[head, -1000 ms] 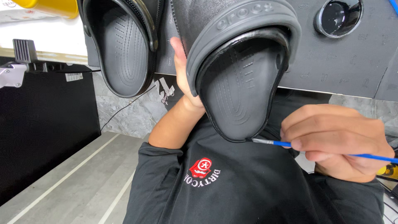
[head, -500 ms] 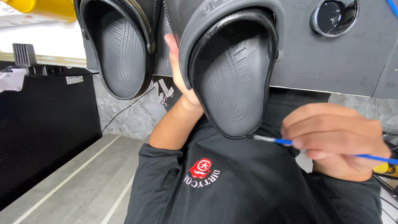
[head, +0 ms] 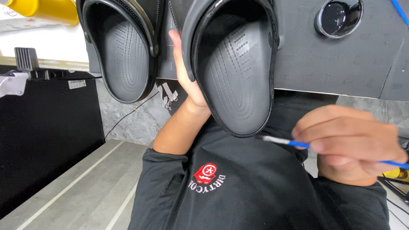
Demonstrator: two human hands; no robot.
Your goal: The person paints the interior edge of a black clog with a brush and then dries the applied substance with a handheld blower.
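My left hand [head: 185, 76] grips the edge of a dark grey rubber clog [head: 238, 81] and holds it up with the footbed facing me, heel end down. My right hand [head: 349, 142] pinches a thin blue-handled brush [head: 277, 140] whose whitish tip sits just below the clog's heel, close to it or touching. A second matching clog [head: 123, 55] lies to the left on a black surface [head: 341, 59], its heel hanging over the edge. My black shirt with a red emblem fills the lower view.
A round black glossy object [head: 338, 17] sits on the black surface at the upper right. A yellow container [head: 47, 9] is at the top left, above a black cabinet [head: 47, 136]. Grey plank flooring [head: 76, 191] lies at the lower left.
The held clog has shifted slightly left and up in view. My right hand and the brush have stayed near the clog's heel.
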